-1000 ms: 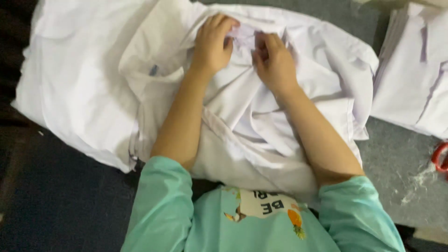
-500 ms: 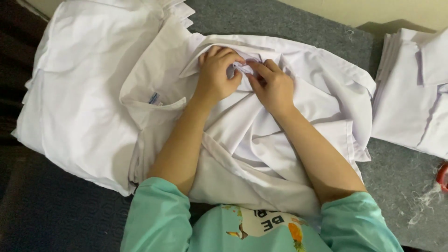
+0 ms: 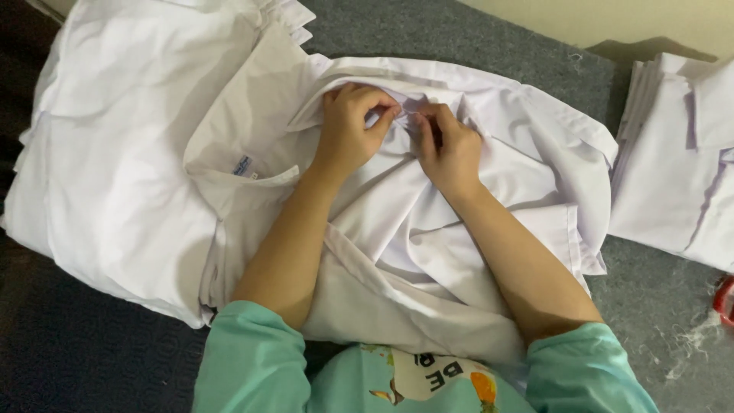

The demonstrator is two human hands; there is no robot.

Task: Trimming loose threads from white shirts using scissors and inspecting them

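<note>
Where both hands pinch, the white shirt (image 3: 459, 229) seemingly bunches.

surface: grey felt-covered table (image 3: 474, 34) | centre: crumpled white cotton shirt (image 3: 428, 252) | left: stack of white folded shirts (image 3: 115, 153) | right: second pile of white folded garments (image 3: 680, 153) | right edge: red object (image 3: 725, 298), white thread scraps (image 3: 692, 344)

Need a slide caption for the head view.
Both hands, left hand and right hand, pinch a white shirt on grey felt.
</note>
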